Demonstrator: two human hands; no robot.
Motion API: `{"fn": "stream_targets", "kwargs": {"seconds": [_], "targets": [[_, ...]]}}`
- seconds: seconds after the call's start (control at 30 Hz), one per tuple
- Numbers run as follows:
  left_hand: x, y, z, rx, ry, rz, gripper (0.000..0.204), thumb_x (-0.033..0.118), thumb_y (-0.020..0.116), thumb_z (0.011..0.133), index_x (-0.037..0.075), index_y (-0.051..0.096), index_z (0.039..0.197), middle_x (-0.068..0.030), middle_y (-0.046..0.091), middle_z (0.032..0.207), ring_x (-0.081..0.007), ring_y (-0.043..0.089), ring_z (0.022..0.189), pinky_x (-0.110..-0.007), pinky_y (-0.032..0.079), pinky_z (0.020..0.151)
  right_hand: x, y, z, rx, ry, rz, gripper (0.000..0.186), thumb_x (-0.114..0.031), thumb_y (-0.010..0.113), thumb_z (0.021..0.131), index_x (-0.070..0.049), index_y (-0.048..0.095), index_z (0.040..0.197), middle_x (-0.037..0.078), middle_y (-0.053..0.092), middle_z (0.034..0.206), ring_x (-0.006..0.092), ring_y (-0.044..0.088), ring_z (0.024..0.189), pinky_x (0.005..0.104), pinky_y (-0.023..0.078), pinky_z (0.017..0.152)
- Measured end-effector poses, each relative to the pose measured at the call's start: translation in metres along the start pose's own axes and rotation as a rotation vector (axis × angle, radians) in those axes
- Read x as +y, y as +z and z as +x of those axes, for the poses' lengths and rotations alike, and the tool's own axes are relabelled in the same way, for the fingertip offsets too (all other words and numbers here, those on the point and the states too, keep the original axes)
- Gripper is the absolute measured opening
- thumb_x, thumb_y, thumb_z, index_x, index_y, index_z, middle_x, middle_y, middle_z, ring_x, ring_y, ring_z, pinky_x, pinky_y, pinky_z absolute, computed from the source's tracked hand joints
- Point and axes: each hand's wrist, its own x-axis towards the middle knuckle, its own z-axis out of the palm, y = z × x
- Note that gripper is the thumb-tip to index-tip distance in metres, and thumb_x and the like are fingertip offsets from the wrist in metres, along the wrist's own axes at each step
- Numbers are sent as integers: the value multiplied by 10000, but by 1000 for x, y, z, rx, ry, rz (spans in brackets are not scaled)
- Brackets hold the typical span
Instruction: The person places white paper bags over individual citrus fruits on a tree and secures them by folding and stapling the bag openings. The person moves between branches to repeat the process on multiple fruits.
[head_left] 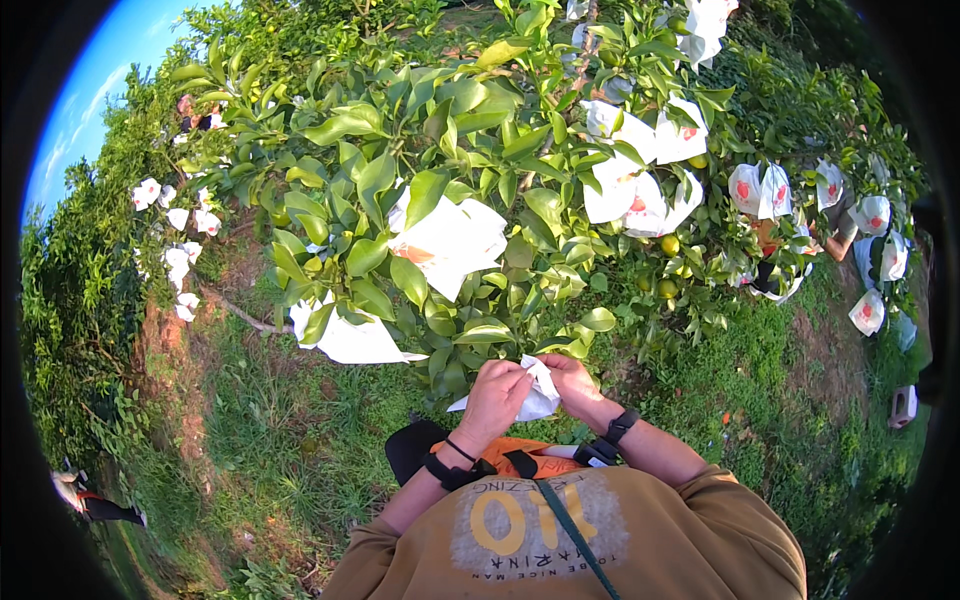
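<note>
Low in front of my chest, both hands meet at a white paper fruit bag (541,402) under the leafy citrus branches (485,335). My left hand (495,400) is closed on the bag's bunched upper part, its thumb and fingertips pinched together. From the other side my right hand (571,384) pinches the same gathered paper. Whether a fruit is inside cannot be seen. Just above and to the left hang two more white bags, a crumpled one (455,245) with an orange-red mark and a pointed one (355,338).
Bagged fruit (640,190) and a yellow-green fruit (669,245) hang to the right. An orange pouch (515,455) sits at my waist. Another person's arm (842,235) shows among the right branches; a further person (100,505) is at lower left. Grass (300,430) covers the ground.
</note>
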Motion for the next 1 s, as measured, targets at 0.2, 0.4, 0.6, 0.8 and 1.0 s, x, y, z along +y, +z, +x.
{"fn": "stream_targets", "kwargs": {"seconds": [0.2, 0.4, 0.6, 0.8, 1.0], "targets": [[-10, 2, -3, 0, -175, -279, 219, 142, 548, 909, -52, 650, 906, -116, 560, 1042, -203, 552, 968, -285, 427, 857, -6, -2, -5, -129, 52, 363, 252, -161, 556, 864, 11, 638, 1029, 61, 649, 930, 117, 582, 843, 264, 449, 781], [-15, 2, -3, -48, -213, -164, 249, 171, 555, 911, -59, 649, 890, -113, 589, 1021, -197, 575, 916, -289, 453, 800, -10, 0, -3, 10, 85, 79, 286, -188, 611, 855, 11, 613, 1060, 39, 626, 850, 112, 558, 731, 249, 444, 685], [-33, 7, 9, -49, -464, -481, 241, 202, 603, 893, -20, 682, 944, -38, 634, 906, -87, 572, 649, -234, 445, 497, -19, -1, -2, 37, 150, 41, 238, -133, 666, 819, -11, 633, 1021, -1, 600, 776, 66, 540, 666, 205, 425, 581], [-39, 10, 13, -100, -758, -630, 203, 165, 640, 872, -8, 682, 969, -12, 653, 761, -70, 558, 583, -224, 422, 449, -31, 4, -5, 12, 136, -55, 211, -137, 674, 819, -31, 642, 998, -30, 582, 691, 36, 501, 570, 190, 387, 494], [-40, 14, 14, -61, -711, -636, 170, 143, 655, 859, -17, 683, 910, -24, 659, 753, -77, 573, 592, -231, 433, 457, -34, -3, -1, -19, 212, -66, 112, -93, 703, 776, -42, 657, 865, -29, 571, 654, 35, 475, 528, 181, 331, 457]]}}
